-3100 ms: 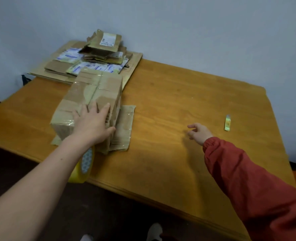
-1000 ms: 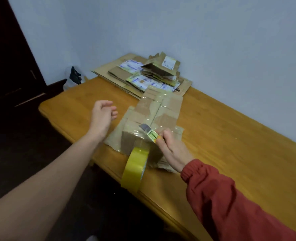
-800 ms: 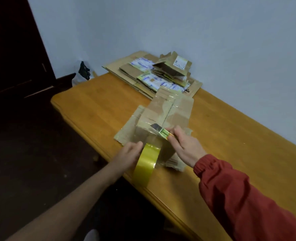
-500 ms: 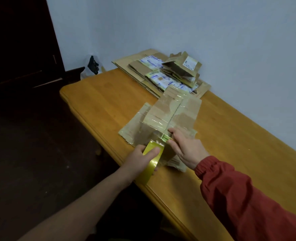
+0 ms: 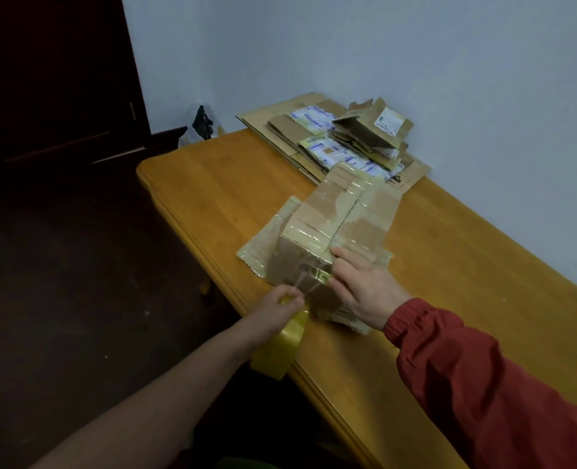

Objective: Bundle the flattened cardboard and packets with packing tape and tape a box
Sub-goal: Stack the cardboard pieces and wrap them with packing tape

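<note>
The left hand [image 5: 280, 308] has pulled the tape roll [image 5: 275, 348] it grips lower, past the table's [image 5: 192, 184] near edge. The right hand [image 5: 365, 292] pinches a small cutter [image 5: 322, 275] against the taped bundle's [image 5: 327, 231] near face. Likely the cutting step: keep the strip taut, slice across.

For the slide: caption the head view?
Left hand grips yellow tape roll; right hand holds cutter against taped box.

Open lane on the right: bare counter [image 5: 466, 265] runs wide beside the taped bundle [image 5: 334, 228]. Far corner is shut off by the cardboard pile [image 5: 341, 143] against the wall [image 5: 415, 62] (right behind the bundle). Near edge is crowded: of the two hands, left hand [image 5: 277, 309] gripping the tape roll [image 5: 277, 350], right hand [image 5: 365, 289] pinching a cutter [image 5: 322, 276] at the bundle.
</note>
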